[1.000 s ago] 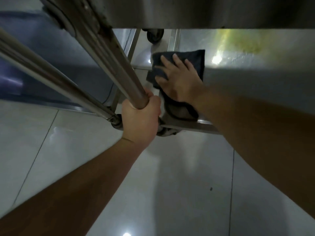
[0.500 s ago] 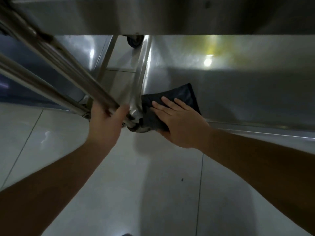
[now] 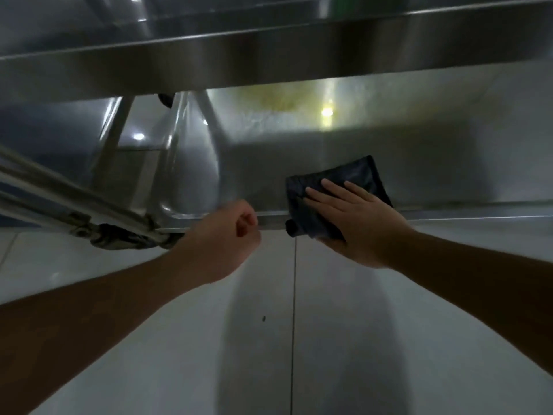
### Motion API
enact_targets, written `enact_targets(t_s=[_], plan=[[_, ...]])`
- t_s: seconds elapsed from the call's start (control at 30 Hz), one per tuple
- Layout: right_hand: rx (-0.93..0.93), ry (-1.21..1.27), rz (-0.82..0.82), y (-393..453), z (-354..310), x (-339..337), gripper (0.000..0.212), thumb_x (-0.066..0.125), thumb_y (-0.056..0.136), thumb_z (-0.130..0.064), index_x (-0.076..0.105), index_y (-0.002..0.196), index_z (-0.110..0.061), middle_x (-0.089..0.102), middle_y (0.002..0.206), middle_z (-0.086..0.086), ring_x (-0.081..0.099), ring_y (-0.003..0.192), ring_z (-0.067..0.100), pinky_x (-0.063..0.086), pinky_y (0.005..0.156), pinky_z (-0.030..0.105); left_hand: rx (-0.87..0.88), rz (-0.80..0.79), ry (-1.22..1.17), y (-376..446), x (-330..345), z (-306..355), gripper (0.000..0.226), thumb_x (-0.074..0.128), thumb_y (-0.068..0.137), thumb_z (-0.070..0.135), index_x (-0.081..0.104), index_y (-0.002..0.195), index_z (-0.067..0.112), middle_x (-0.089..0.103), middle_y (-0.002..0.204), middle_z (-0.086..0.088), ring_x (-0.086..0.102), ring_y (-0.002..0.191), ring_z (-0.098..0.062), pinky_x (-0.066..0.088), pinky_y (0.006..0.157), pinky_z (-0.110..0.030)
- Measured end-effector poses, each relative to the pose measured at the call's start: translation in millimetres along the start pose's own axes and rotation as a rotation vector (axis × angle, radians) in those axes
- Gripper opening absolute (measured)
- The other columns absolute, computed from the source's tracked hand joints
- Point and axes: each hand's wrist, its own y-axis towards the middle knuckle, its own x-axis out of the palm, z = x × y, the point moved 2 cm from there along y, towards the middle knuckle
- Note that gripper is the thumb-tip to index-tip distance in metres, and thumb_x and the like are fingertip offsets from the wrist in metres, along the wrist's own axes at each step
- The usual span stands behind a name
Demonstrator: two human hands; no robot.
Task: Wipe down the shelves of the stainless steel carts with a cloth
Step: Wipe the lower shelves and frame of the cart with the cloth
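Pale glossy floor tiles [image 3: 344, 339] run under a stainless steel cart w/ a shiny lower shelf [image 3: 299, 163] and a shelf above. Right hand [image 3: 356, 217] lies flat, fingers straight, pressing a dark folded cloth [image 3: 338, 187] on the lower shelf's front edge; cloth droops over the rim. Left hand [image 3: 227, 232] is curled into a loose fist just beside the rim, holding nothing, forearm reaching in from lower left.

shelf [image 3: 299, 163]: brushed steel — dull sheen (yellowish smear) | cloth [image 3: 338, 187]: dark, matt fabric | floor [image 3: 329, 339]: glossy tile

Right hand [image 3: 356, 223] flat on cloth [image 3: 338, 187], lower shelf [image 3: 269, 163]; left hand [image 3: 227, 235] fisted.
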Motion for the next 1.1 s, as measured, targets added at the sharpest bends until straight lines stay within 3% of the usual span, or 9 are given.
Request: enact_targets(t_s=[0.1, 0.2, 0.4, 0.5, 0.7, 0.93, 1.1], plan=[[0.050, -0.012, -0.023, -31.4, 33.7, 0.5, 0.075, 0.008, 0.100, -0.073, 0.004, 0.164, -0.034, 0.004, 0.169, -0.011, -0.003, 0.159, 0.017, 0.001, 0.127, 0.043, 0.202, 0.090, 0.108, 16.8, 13.8, 27.1, 0.013, 0.064, 0.087, 0.036, 0.055, 0.097, 0.036, 0.057, 0.084, 0.009, 0.056, 0.078, -0.008, 0.045, 0.065, -0.027], [0.108, 0.011, -0.035, -60.5, 61.7, 1.8, 0.077, 0.004, 0.098, -0.076, 0.005, 0.165, -0.036, 0.005, 0.170, -0.013, -0.003, 0.159, 0.015, 0.000, 0.127, 0.042, 0.255, 0.155, 0.214, 32.1, 33.6, 51.8, 0.024, 0.070, 0.093, 0.023, 0.060, 0.115, 0.018, 0.053, 0.109, 0.002, 0.053, 0.099, -0.019, 0.046, 0.088, -0.037], [0.235, 0.070, 0.000, -119.9, 116.3, 10.0, 0.073, 0.009, 0.100, -0.077, -0.006, 0.163, -0.043, 0.006, 0.170, -0.015, -0.010, 0.159, 0.008, 0.001, 0.128, 0.040, 0.529, 0.160, 0.368, 38.2, 76.5, 101.7, 0.051, 0.070, 0.096, 0.024, 0.056, 0.140, 0.002, 0.055, 0.141, -0.015, 0.055, 0.129, -0.035, 0.045, 0.109, -0.045], [0.308, 0.062, 0.002, -150.5, 143.8, 13.9, 0.074, 0.012, 0.100, -0.077, -0.009, 0.163, -0.044, 0.004, 0.171, -0.016, -0.014, 0.157, 0.004, -0.007, 0.127, 0.033, 0.522, 0.092, 0.420, 46.3, 101.3, 122.0, 0.069, 0.064, 0.100, 0.036, 0.042, 0.158, 0.005, 0.038, 0.165, -0.012, 0.030, 0.157, -0.029, 0.029, 0.126, -0.046], [0.479, 0.100, -0.003, -200.0, 190.2, 18.5, 0.078, 0.006, 0.096, -0.080, -0.006, 0.162, -0.042, 0.000, 0.172, -0.018, -0.014, 0.157, 0.004, 0.000, 0.129, 0.039, 0.639, 0.106, 0.543, 56.0, 154.5, 162.6, 0.079, 0.050, 0.103, 0.049, 0.025, 0.167, 0.009, 0.016, 0.176, -0.010, 0.011, 0.163, -0.027, 0.017, 0.130, -0.045], [0.749, 0.180, 0.012, -251.0, 237.0, 14.8, 0.079, 0.000, 0.095, -0.075, -0.002, 0.163, -0.035, -0.007, 0.168, -0.014, -0.014, 0.156, 0.008, -0.004, 0.128, 0.037, 0.669, 0.085, 0.589, 60.8, 196.2, 197.1, 0.084, 0.039, 0.102, 0.055, 0.016, 0.168, 0.010, 0.010, 0.176, -0.009, 0.006, 0.164, -0.026, 0.013, 0.131, -0.044], [1.037, 0.278, 0.030, -237.7, 256.2, 15.9, 0.069, 0.016, 0.105, -0.058, 0.003, 0.167, -0.031, -0.003, 0.174, -0.005, -0.008, 0.159, 0.018, -0.004, 0.127, 0.043, 0.645, 0.090, 0.594, 62.3, 202.9, 187.7, 0.088, 0.045, 0.101, 0.056, 0.010, 0.169, 0.014, 0.007, 0.177, -0.005, 0.006, 0.164, -0.022, 0.012, 0.131, -0.043]])
